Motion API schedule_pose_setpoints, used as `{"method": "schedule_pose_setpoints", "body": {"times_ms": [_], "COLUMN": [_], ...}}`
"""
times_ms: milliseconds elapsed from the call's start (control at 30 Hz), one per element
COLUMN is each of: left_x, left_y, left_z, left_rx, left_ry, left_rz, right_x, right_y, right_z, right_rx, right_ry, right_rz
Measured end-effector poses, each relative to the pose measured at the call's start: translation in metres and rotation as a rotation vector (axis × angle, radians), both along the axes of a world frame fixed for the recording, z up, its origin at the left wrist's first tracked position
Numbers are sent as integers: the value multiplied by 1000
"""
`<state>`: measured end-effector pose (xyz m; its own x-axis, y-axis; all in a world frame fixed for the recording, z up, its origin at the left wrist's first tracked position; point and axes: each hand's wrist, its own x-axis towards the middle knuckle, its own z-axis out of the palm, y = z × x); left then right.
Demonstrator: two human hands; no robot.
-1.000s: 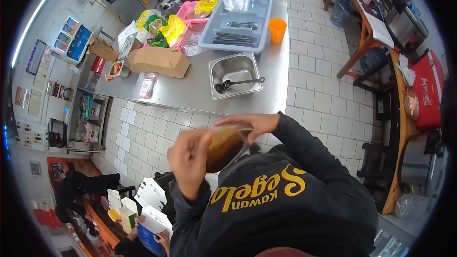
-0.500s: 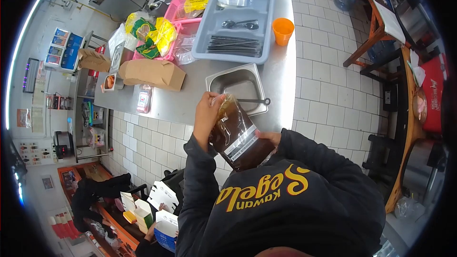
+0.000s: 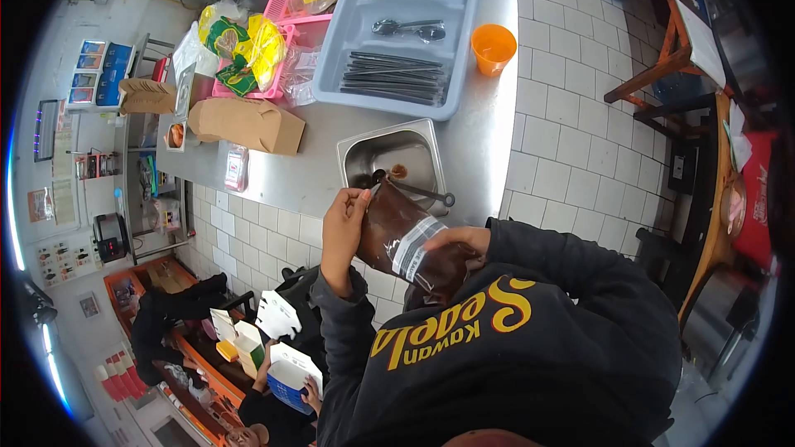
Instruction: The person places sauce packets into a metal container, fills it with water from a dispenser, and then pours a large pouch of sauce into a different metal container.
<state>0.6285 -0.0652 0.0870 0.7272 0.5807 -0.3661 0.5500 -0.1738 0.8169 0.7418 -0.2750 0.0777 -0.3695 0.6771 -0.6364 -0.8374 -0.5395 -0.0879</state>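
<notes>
A clear plastic pouch of dark brown sauce (image 3: 389,219), with a white label, is tilted in front of my dark sweatshirt. Its upper corner reaches over the near rim of a rectangular steel pan (image 3: 437,153). My left hand (image 3: 339,231) pinches the pouch near that corner. Lower down, my right hand (image 3: 465,241) grips its bottom part, thumb lying across the label. Inside the pan, a small brown puddle (image 3: 398,172) shows on the bottom. A dark long-handled utensil (image 3: 426,193) lies in the pan, its ringed handle end over the right rim.
The steel table (image 3: 319,169) holds a grey-blue tray (image 3: 325,86) of black cutlery, an orange cup (image 3: 494,51), a cardboard box (image 3: 248,124), a small packet (image 3: 237,168) and pink baskets (image 3: 281,86) with bags. At lower left, another person holds white-and-blue boxes (image 3: 290,372).
The pouch's upper corner has tipped toward the pan, and a brown puddle now shows in it. My right hand has moved further across the label. The other person has come more into view.
</notes>
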Motion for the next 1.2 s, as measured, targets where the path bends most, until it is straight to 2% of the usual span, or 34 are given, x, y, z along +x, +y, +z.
{"method": "schedule_pose_setpoints", "body": {"times_ms": [67, 233, 300, 433, 600, 633, 700, 833, 900, 933, 1000, 1033, 1133, 1200], "left_x": [-5, -13, -17, -19, -22, -24, -28, -36, -38, -40, -44, -47, -47, -46], "left_y": [-5, -13, -12, -20, -37, -39, -42, -41, -41, -41, -41, -35, -39, -35], "left_z": [-1, 7, 7, 15, 24, 23, 20, 19, 26, 21, 11, 9, -5, 3], "left_rx": [29, 92, 8, -37, -64, -65, -274, -339, -677, -685, -869, -974, -1052, -1178], "left_ry": [-2, 47, 72, 49, -1, -6, -102, -130, -88, -95, -165, -137, -197, -183], "left_rz": [31, 45, 1, 16, 7, 14, 82, 35, 47, 52, 48, -34, 66, 22], "right_x": [2, 15, 18, 20, 32, 34, 39, 46, 50, 51, 54, 53, 46, 39], "right_y": [2, 1, 1, -1, -2, -3, -6, -7, -5, -5, -10, -11, -13, -12], "right_z": [-4, 5, 9, 8, 31, 24, 26, 23, 29, 28, 24, 24, 29, 33], "right_rx": [116, 122, 92, 129, 94, 79, 74, 34, 31, 23, 44, 45, 54, 36], "right_ry": [163, 200, 83, 67, -138, -104, -82, -131, -171, -175, -186, -160, -127, -212], "right_rz": [-111, -14, 5, 1, 62, 103, 106, 181, 214, 221, 255, 233, 172, 182]}}
